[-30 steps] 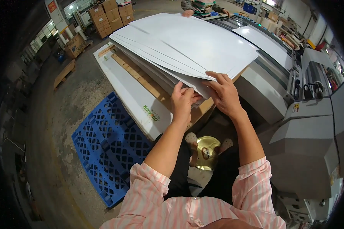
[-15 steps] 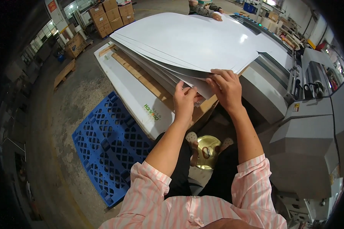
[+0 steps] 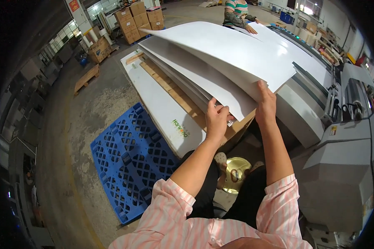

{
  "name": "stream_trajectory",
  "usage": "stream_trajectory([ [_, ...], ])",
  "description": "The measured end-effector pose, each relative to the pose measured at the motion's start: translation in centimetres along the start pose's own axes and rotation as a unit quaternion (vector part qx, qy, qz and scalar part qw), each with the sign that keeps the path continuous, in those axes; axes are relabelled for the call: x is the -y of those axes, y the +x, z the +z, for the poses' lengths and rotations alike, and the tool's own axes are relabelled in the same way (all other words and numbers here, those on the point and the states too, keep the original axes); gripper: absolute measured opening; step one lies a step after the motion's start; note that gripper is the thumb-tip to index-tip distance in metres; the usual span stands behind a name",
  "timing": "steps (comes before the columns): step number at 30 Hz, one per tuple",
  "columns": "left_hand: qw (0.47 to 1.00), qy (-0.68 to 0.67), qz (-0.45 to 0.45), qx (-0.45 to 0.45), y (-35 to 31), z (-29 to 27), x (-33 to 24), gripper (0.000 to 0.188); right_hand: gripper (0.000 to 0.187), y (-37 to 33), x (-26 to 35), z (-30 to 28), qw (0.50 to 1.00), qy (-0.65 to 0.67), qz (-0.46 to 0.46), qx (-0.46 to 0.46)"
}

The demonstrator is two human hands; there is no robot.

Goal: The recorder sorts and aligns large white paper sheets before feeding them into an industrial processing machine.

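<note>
A stack of large white sheets point(image 3: 220, 58) lies in front of me, its near edge raised and fanned apart. My left hand point(image 3: 217, 119) pinches the near corner of the lower sheets. Higher up, my right hand point(image 3: 266, 104) grips the near edge of the lifted top sheets. The sheets rest on a brown board pile point(image 3: 183, 99). Both pink striped sleeves enter from the bottom edge.
A blue plastic pallet point(image 3: 133, 157) lies on the concrete floor at left, beside a long white board point(image 3: 162, 103). A grey machine point(image 3: 340, 157) stands at right. Another person point(image 3: 237, 12) in a striped top touches the far end. Cardboard boxes point(image 3: 139, 16) are stacked behind.
The near edge of the top sheets has been lifted higher by my right hand, and the stack has fanned open. My left hand stays low on the corner.
</note>
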State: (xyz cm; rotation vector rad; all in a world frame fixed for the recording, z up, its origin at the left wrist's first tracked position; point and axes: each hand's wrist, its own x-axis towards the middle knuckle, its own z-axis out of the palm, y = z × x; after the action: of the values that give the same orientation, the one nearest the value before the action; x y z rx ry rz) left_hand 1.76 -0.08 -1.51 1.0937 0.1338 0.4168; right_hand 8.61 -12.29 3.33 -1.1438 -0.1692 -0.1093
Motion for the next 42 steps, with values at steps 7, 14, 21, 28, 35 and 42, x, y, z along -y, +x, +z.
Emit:
stream_trajectory([
  [7,0.999,-0.025,-0.023,-0.005,-0.5,0.2,-1.0,0.060,0.018,-1.9,1.0,0.2,0.877,-0.358,-0.240,0.211],
  [14,0.997,-0.063,-0.031,0.031,0.0,-0.1,-1.0,0.049,0.018,-1.5,0.6,-0.6,0.741,-0.502,-0.383,0.227],
  [21,0.994,-0.100,-0.039,0.036,0.3,-0.1,-0.4,0.049,0.037,-2.3,2.1,-0.8,0.714,-0.526,-0.385,0.255],
  [28,0.995,-0.085,-0.036,0.029,0.4,-0.1,-0.2,0.053,0.032,-3.0,3.1,-1.4,0.734,-0.533,-0.334,0.255],
  [35,0.998,-0.058,-0.037,-0.006,0.0,0.0,-1.0,0.050,0.036,-3.3,3.3,-1.1,0.684,-0.574,-0.365,0.263],
  [42,0.999,0.023,-0.027,-0.007,-0.3,1.0,0.1,0.024,0.027,-1.2,0.9,-1.7,0.718,-0.521,-0.408,0.218],
])
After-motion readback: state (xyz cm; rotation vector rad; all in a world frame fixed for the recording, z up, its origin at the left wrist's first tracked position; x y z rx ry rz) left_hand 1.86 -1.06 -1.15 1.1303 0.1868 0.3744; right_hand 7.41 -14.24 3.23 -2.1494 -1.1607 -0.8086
